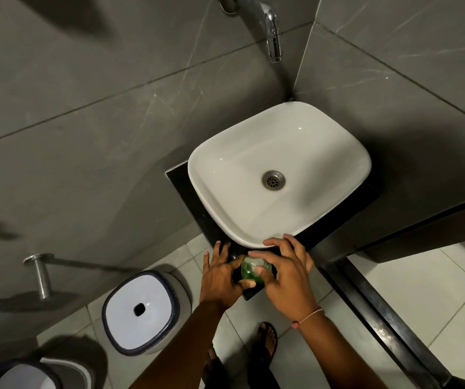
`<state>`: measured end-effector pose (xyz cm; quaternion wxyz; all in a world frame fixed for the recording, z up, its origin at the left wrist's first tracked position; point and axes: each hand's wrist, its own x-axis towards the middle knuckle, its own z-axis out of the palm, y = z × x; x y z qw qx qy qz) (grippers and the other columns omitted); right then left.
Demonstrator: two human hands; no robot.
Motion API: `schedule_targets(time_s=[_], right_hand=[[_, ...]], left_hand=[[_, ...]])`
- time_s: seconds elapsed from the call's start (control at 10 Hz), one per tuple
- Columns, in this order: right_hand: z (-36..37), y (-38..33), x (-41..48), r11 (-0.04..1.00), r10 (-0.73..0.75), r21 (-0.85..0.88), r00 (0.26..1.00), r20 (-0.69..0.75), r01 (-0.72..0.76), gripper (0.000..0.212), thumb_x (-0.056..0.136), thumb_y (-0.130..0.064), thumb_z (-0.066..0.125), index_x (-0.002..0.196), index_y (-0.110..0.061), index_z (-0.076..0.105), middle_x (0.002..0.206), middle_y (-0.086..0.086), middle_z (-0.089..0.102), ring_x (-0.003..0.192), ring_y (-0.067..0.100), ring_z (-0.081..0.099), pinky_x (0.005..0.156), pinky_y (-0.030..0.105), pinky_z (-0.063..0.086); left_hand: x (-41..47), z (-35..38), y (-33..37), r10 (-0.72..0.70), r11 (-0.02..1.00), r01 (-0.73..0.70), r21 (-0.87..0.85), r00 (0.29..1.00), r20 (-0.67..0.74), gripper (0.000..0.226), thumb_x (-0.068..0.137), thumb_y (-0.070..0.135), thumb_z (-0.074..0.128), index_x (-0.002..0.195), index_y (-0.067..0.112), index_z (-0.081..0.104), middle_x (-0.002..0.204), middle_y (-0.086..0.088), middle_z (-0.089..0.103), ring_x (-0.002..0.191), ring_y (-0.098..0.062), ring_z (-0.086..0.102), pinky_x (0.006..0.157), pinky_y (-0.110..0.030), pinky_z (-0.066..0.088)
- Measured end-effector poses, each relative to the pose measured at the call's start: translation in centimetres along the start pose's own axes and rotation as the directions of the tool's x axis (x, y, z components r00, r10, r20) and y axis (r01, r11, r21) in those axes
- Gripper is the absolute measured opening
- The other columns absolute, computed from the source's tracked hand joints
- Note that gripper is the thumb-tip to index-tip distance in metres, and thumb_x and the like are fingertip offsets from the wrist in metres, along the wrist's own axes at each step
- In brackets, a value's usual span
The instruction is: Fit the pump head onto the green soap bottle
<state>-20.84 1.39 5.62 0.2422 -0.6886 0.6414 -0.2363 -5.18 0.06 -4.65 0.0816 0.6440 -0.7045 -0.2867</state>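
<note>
The green soap bottle (249,272) stands on the near corner of the black counter (197,209), seen from above between my hands. My left hand (220,273) holds its left side, thumb against the bottle's base. My right hand (284,272) rests over the top of the bottle, with index finger and thumb pinched on a pale, whitish part at the bottle's top; the fingers hide most of it, so I cannot tell whether this is the pump head.
A white basin (253,141) with a metal drain (273,180) fills the counter just behind the bottle. A chrome tap (273,37) juts from the grey tiled wall. A white lidded bin (141,311) stands on the floor at the left; my feet (266,342) are below.
</note>
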Motion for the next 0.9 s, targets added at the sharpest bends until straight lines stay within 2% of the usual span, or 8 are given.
schedule_targets(time_s=[0.1,0.2,0.4,0.6,0.8,0.9], right_hand=[[-1.0,-0.1,0.5,0.991,-0.095,-0.085,0.986,0.140,0.108,0.046,0.074,-0.012,0.056,0.105,-0.047,0.062,0.137,-0.010,0.044,0.144,0.022,0.009,0.110,0.047,0.008],[-1.9,0.0,0.9,0.976,-0.150,-0.127,0.965,0.214,0.179,0.047,0.079,-0.006,0.061,0.103,-0.047,0.062,0.143,-0.005,0.043,0.145,0.029,0.009,0.111,0.052,0.010],[-3.2,0.2,2.2,0.954,-0.180,-0.161,0.910,0.373,0.254,0.040,0.086,-0.009,0.060,0.101,-0.045,0.067,0.150,-0.007,0.034,0.146,0.029,0.001,0.113,0.055,0.005],[-3.6,0.5,3.2,0.941,-0.211,-0.145,0.868,0.450,0.305,0.044,0.086,-0.007,0.060,0.098,-0.049,0.065,0.152,-0.016,0.028,0.147,0.024,-0.008,0.114,0.053,-0.008],[-4.0,0.2,3.6,0.941,-0.197,-0.148,0.846,0.496,0.305,0.043,0.088,-0.010,0.058,0.102,-0.051,0.064,0.152,-0.020,0.026,0.146,0.021,-0.011,0.113,0.052,-0.013],[-4.4,0.4,3.3,0.967,-0.193,-0.071,0.882,0.429,0.246,0.054,0.088,-0.007,0.056,0.113,-0.055,0.058,0.151,-0.019,0.030,0.147,0.020,-0.004,0.115,0.051,-0.010]], left_hand=[[0.0,-0.1,0.0,0.002,1.000,-0.002,0.009,1.000,-0.001,0.068,0.072,0.058,0.069,0.134,0.041,0.048,0.160,-0.004,0.020,0.149,-0.022,-0.004,0.121,-0.049,-0.004],[0.0,-0.1,0.0,0.005,1.000,-0.005,-0.005,1.000,-0.003,0.067,0.072,0.058,0.070,0.134,0.041,0.049,0.160,-0.005,0.020,0.149,-0.023,-0.003,0.121,-0.048,-0.004],[-0.1,-0.1,0.0,-0.006,1.000,0.006,0.001,1.000,0.020,0.069,0.073,0.059,0.069,0.135,0.038,0.048,0.160,-0.006,0.018,0.149,-0.023,-0.004,0.121,-0.049,-0.005],[-0.1,0.0,0.0,-0.008,1.000,0.008,-0.020,1.000,0.011,0.070,0.072,0.058,0.071,0.135,0.039,0.048,0.160,-0.006,0.019,0.149,-0.023,-0.004,0.120,-0.049,-0.004],[-0.2,-0.1,0.1,-0.010,1.000,0.010,-0.018,1.000,0.015,0.071,0.071,0.058,0.071,0.135,0.039,0.047,0.160,-0.005,0.019,0.149,-0.022,-0.004,0.120,-0.051,-0.004],[-0.2,0.0,-0.2,0.008,1.000,-0.008,-0.020,1.000,0.024,0.074,0.070,0.060,0.071,0.136,0.042,0.043,0.161,-0.007,0.014,0.149,-0.025,-0.006,0.120,-0.052,-0.003]])
